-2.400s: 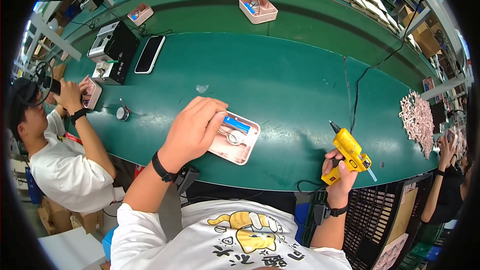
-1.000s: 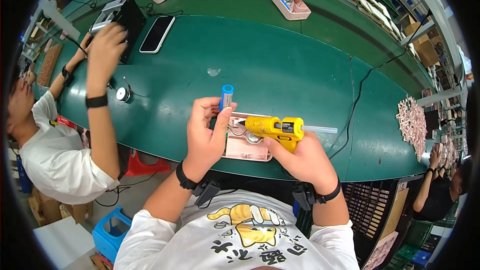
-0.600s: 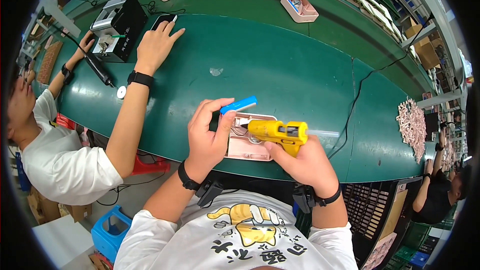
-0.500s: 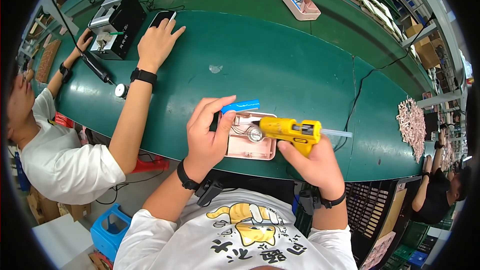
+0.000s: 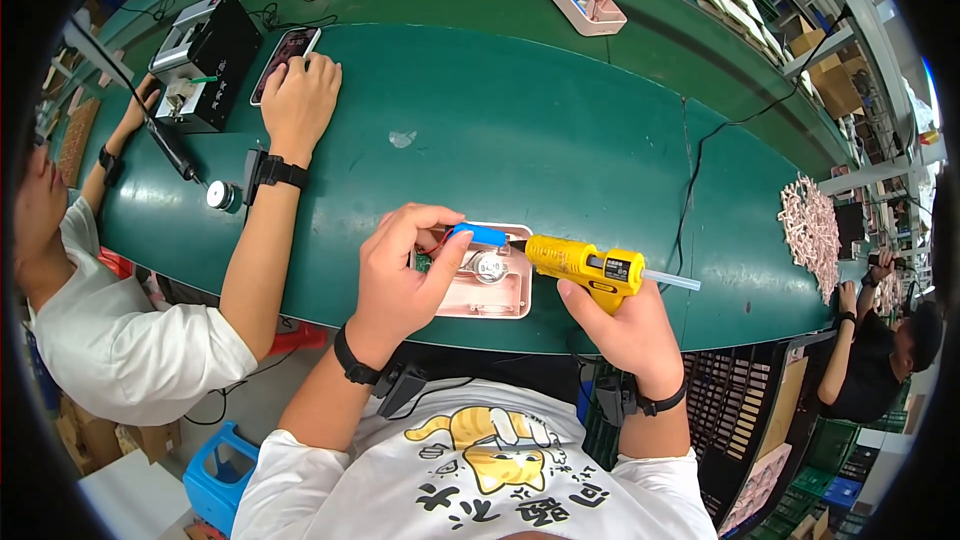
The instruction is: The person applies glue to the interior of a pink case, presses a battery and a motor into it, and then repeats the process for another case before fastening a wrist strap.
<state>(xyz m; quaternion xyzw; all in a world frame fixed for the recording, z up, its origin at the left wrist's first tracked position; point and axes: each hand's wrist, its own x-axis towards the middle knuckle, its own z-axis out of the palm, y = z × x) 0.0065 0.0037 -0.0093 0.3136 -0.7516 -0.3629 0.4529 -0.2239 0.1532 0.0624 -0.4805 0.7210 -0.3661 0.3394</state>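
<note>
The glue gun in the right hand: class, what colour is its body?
The glue gun has a yellow body, seen best in the head view.

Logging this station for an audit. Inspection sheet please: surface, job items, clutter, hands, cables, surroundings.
Surface: green tabletop, pale patch on it.
Job items: open pink case with round silver part inside; blue cylinder at its far side, seating unclear; yellow glue gun.
Clutter: pile of pink pieces at right; phone at far left.
Hands: left hand grips blue cylinder; right hand grips yellow glue gun.
Cables: black cable across the tabletop's right part.
Surroundings: white-sleeved co-worker at left, black-clad co-worker at right.
</note>
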